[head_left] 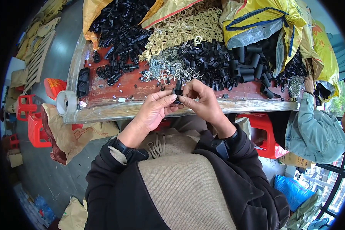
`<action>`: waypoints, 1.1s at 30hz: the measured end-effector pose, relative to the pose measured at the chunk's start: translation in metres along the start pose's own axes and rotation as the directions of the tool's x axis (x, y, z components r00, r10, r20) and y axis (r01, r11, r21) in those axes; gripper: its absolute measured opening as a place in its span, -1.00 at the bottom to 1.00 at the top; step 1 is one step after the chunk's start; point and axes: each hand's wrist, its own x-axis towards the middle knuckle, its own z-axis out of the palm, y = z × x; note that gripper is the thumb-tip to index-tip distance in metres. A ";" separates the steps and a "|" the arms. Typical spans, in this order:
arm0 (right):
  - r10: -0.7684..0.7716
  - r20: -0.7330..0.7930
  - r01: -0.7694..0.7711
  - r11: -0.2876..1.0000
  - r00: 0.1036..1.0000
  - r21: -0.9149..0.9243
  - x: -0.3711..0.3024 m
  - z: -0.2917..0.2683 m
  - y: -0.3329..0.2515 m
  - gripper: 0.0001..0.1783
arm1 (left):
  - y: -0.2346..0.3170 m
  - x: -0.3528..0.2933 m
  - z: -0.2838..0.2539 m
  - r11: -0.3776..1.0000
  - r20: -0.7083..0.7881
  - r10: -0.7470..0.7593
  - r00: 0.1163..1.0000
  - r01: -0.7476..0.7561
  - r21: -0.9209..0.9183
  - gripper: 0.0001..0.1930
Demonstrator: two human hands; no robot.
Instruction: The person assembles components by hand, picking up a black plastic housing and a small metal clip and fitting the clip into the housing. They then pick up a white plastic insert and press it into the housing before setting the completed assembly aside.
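Close to the table's near edge, both of my hands pinch a small black plastic part (178, 92). My left hand (157, 107) grips it from the left between thumb and fingers. From the right, the bent fingertips and thumb of my right hand (201, 102) press on it. The fingers partly cover the part, so its full shape does not show. Just beyond my hands lie a heap of small silvery metal hooks (163, 69) and a pile of black plastic pieces (209, 59).
Beige plastic rings (188, 27) and black fittings (120, 23) are heaped on the red tabletop (103, 91). Black tubes (244, 71) lie at right, below a yellow sack (264, 19). A tape roll (66, 102) hangs at the left corner. A co-worker's sleeve (310, 126) is at right.
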 end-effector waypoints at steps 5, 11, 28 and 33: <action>0.275 0.109 -0.288 0.780 0.955 0.555 -0.004 0.016 0.022 -0.85 | -0.002 0.002 -0.011 0.999 -0.012 -0.010 1.000 0.010 0.040 -0.72; 0.226 0.223 -0.300 0.866 0.948 0.400 0.029 -0.016 0.025 -0.87 | 0.006 0.005 -0.022 1.000 -0.075 -0.017 0.997 0.016 -0.011 -0.73; -0.138 -0.232 -0.099 0.619 0.963 -0.779 0.094 -0.082 0.079 -0.78 | 0.010 0.003 -0.028 0.999 -0.142 0.016 0.990 -0.022 -0.046 -0.78; 0.154 -0.189 -0.242 0.708 0.970 -0.664 0.069 -0.105 0.066 -0.80 | 0.002 0.006 -0.019 1.000 -0.130 0.010 0.992 -0.009 0.007 -0.73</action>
